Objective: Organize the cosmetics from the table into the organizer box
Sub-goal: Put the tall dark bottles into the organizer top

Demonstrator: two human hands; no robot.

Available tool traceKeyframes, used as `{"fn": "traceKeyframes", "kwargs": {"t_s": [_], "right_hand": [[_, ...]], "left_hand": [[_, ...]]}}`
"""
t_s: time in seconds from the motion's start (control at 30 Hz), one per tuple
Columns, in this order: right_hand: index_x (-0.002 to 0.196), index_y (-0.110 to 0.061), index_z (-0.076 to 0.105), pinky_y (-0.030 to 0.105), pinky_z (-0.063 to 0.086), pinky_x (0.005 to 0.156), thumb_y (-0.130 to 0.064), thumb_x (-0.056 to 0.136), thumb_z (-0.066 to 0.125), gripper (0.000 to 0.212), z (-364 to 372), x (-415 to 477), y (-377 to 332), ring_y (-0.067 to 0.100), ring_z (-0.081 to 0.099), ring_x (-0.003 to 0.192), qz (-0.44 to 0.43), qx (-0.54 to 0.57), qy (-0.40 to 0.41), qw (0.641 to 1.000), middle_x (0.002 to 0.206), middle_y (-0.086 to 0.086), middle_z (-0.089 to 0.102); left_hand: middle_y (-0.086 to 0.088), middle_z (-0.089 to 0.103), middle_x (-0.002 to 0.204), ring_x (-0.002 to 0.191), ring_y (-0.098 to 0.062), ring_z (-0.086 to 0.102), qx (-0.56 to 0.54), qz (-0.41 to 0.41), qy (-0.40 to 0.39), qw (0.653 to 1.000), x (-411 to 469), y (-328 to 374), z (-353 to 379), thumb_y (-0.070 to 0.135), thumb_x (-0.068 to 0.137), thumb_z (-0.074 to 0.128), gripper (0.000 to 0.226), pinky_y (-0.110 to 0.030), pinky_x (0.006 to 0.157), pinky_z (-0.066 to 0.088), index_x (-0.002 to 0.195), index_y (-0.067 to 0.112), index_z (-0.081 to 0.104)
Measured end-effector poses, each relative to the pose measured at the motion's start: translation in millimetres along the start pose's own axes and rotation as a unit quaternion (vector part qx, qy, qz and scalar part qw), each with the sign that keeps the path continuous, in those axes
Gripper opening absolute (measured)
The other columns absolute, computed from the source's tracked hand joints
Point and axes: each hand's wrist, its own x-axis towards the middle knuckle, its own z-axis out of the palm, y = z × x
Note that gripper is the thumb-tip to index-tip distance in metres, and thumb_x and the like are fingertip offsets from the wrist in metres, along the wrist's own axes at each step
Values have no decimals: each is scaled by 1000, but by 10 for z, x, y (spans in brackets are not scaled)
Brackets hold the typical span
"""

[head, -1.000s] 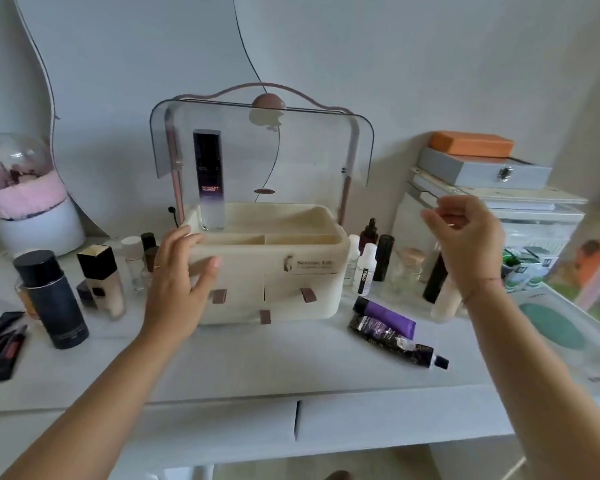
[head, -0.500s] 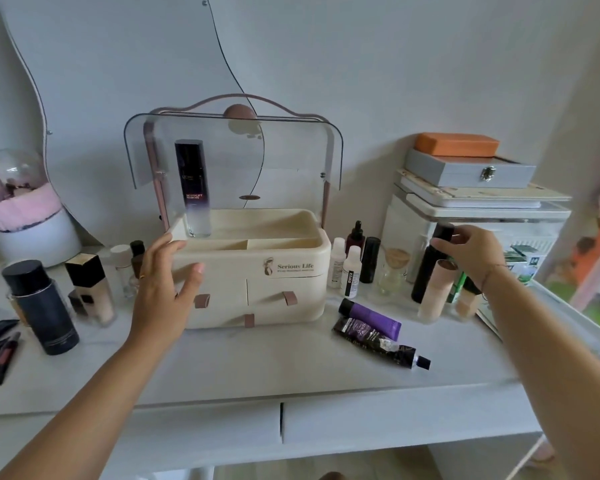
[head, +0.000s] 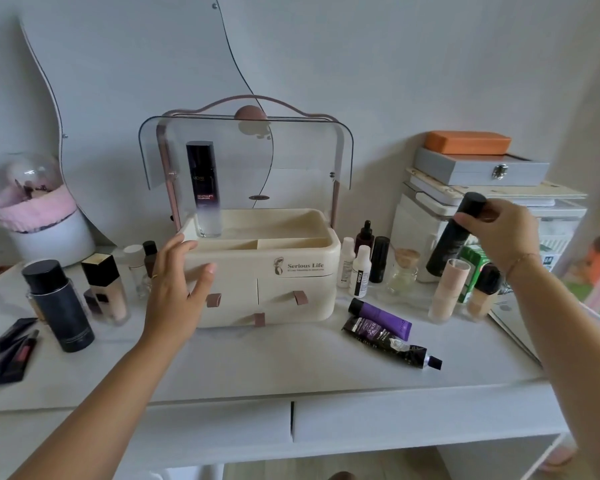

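Note:
A cream organizer box (head: 291, 282) with a raised clear lid stands mid-table. One tall dark bottle (head: 204, 188) stands in its back left compartment. My left hand (head: 177, 285) rests open against the box's left front corner. My right hand (head: 499, 233) grips the cap end of a tall black bottle (head: 451, 242), tilted among the items at the right. Two purple tubes (head: 381, 318) lie in front of the box on the right. Small white bottles (head: 355, 268) and dark droppers stand just right of the box.
Left of the box stand a black can (head: 61, 306), a foundation bottle (head: 106, 289) and flat dark lip products (head: 11, 351). Beige bottles (head: 445, 292) stand at the right. Stacked boxes (head: 478, 168) rise at the back right. A pink-trimmed white pot (head: 42, 230) sits far left.
My right hand dropped from mid-air to the items at the right and closed on the tall black bottle, tilting it. My left hand stayed at the box's corner.

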Motion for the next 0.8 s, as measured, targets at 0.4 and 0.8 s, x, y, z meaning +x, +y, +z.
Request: {"fn": "traceKeyframes", "kwargs": {"t_s": [0.4, 0.8], "right_hand": [[101, -23, 68, 20, 56, 77, -31, 75, 74, 28, -420, -378, -1243, 3, 69, 79, -164, 213, 14, 963, 88, -12, 69], [108, -17, 67, 19, 53, 80, -25, 79, 72, 31, 959, -873, -2244, 3, 67, 84, -225, 228, -82, 944, 91, -12, 69]], "left_hand": [[-5, 30, 144, 134, -19, 32, -15, 8, -5, 1000, 2, -12, 6, 37, 89, 48, 49, -36, 98, 36, 130, 12, 43], [1, 28, 147, 134, -14, 30, -13, 0, -10, 1000, -18, 11, -28, 41, 88, 49, 47, -19, 95, 30, 130, 20, 41]]}}
